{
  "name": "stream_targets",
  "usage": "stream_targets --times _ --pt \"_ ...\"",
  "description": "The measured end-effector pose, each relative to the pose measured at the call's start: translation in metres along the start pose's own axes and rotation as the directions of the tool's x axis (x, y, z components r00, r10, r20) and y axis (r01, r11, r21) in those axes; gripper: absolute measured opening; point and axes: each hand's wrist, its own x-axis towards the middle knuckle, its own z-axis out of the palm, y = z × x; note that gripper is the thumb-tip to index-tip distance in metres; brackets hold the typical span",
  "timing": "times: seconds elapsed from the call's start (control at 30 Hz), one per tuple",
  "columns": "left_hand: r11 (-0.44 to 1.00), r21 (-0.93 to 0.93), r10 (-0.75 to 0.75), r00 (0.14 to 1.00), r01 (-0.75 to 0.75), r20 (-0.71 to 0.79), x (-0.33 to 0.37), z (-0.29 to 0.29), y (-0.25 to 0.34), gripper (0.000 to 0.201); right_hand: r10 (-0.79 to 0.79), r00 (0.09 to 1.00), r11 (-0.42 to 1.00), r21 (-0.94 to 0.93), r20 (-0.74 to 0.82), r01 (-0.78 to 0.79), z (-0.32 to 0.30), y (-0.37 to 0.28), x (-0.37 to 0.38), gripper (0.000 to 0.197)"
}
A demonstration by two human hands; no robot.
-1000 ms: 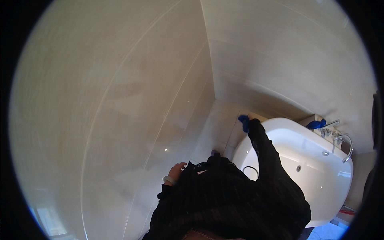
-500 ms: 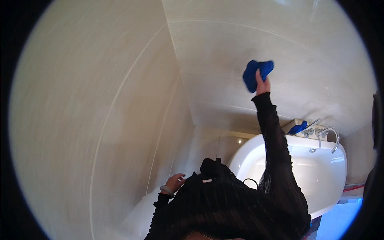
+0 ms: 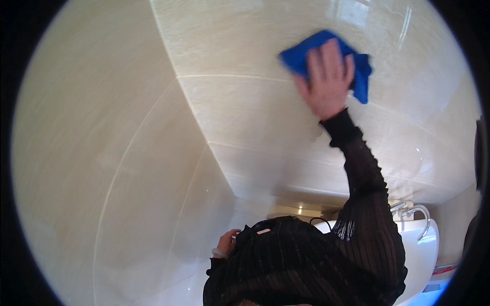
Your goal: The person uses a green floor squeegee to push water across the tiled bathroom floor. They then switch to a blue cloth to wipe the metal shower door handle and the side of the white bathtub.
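Up on the beige tiled wall [image 3: 245, 109], my right hand [image 3: 328, 84] presses a blue cloth [image 3: 297, 57] flat with its fingers spread. The cloth's corners stick out on both sides of the hand, and its middle is covered by the fingers. My left hand [image 3: 226, 243] hangs low beside my black top, near the left wall, with a pale bracelet [image 3: 219, 252] at its wrist. Its fingers look loosely stretched, partly hidden by the top, and nothing shows in them.
To the lower right is a white bathtub [image 3: 416, 262], partly behind my right arm, with a curved chrome tap [image 3: 422, 211] at its far rim. Two tiled walls meet in a corner left of centre. A shiny ledge [image 3: 291, 209] runs along the wall's foot.
My right hand has gone higher, and the cloth, bunched in it before, is now spread under the palm against the wall. My view has tilted upward. The left hand stays low.
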Motion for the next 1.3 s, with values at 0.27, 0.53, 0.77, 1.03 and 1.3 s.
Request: stream_targets --times 0.27,0.53,0.77,1.03,1.3 --pt "0.886 0.236 0.421 0.906 -0.398 -0.052 0.159 0.03 0.168 0.04 -0.39 0.786 0.921 0.184 0.481 0.344 0.015 0.011 -0.092 0.058" --pt "0.385 0.473 0.919 0.377 -0.793 -0.116 0.211 0.054 0.304 0.044 -0.06 0.918 0.998 0.034 0.392 0.051 -0.046 0.051 -0.15 0.053" --pt "0.279 0.615 0.96 0.215 -0.737 -0.177 0.206 0.079 0.366 0.023 0.173 0.985 0.956 0.238 0.022 -0.173 -0.048 0.076 -0.19 0.049" --pt "0.116 0.76 0.992 0.041 -0.639 -0.117 0.218 0.089 0.381 0.028 0.145 0.976 0.988 0.022 0.163 -0.15 -0.045 0.077 -0.219 0.052" --pt "0.153 0.738 0.987 0.131 -0.657 -0.088 0.23 0.104 0.36 0.047 0.199 0.962 0.98 -0.044 0.188 -0.195 -0.042 0.066 -0.23 0.051"
